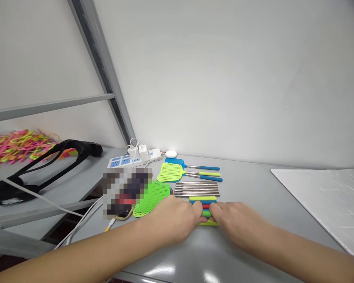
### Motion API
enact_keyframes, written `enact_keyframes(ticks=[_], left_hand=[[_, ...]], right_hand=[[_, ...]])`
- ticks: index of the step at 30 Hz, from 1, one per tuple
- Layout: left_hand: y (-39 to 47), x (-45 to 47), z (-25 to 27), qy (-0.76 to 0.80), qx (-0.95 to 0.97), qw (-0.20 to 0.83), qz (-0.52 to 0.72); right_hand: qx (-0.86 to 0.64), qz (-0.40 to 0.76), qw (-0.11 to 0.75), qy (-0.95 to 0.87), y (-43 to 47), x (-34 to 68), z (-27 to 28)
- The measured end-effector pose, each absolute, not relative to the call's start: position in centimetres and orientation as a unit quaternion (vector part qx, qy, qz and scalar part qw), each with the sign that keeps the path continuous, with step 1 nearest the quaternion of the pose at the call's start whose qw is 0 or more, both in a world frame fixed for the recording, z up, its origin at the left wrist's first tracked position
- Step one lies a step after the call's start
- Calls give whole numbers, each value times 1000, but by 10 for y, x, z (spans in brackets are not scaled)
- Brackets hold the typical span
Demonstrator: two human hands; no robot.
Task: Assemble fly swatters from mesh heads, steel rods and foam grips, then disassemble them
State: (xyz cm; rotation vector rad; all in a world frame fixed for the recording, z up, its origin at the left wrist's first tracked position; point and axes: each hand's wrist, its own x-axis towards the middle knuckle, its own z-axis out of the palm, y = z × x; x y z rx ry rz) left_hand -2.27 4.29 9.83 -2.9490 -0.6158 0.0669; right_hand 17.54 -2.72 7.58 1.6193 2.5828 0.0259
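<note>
In the head view a row of coloured fly swatter handles (203, 199), yellow, blue, red and green, lies side by side on the grey table. My left hand (175, 218) is closed at their left ends, and my right hand (236, 220) is closed at their right ends. My curled fingers hide part of the handles. Just beyond them is a row of metal rods (197, 189). A stack of fly swatter heads (155, 196), green on top, sits by my left hand. Farther back lie several whole fly swatters (170, 172) with yellow and blue heads.
A phone (124, 213) with a cable lies at the left, partly blurred out. Behind it are a power strip (118, 162) with chargers and a white round device (171, 154). A black frame-like object (85, 148) and colourful strips (17, 145) lie farther left. White sheeting (318, 196) covers the right side.
</note>
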Motion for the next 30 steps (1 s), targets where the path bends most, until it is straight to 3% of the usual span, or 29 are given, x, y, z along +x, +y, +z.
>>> enact_keyframes(ticks=[4, 7, 11, 15, 21, 24, 26, 28, 30], left_hand=[[40, -21, 101, -247, -968, -8, 39], [40, -26, 105, -259, -958, -116, 43], [49, -34, 112, -234, -882, -404, 72], [57, -39, 115, -257, -622, -719, 173], [49, -33, 109, -222, -472, -830, 201], [44, -23, 105, -207, -503, -818, 187], [43, -16, 106, -240, -643, -718, 116], [44, -9, 109, -282, -832, -477, 6], [47, -5, 113, -258, -950, -160, -78]], right_hand=[[491, 90, 49, 865, -28, 180, 78], [454, 148, 32, 878, -29, 181, 79], [415, 214, 6, 884, -26, 182, 80], [363, 233, -38, 902, -18, 190, 85], [347, 187, -50, 918, -7, 218, 93], [356, 178, -57, 916, -6, 224, 95], [389, 180, -64, 901, -9, 221, 96], [461, 145, -78, 872, -15, 212, 98], [542, 16, -104, 834, -19, 202, 104]])
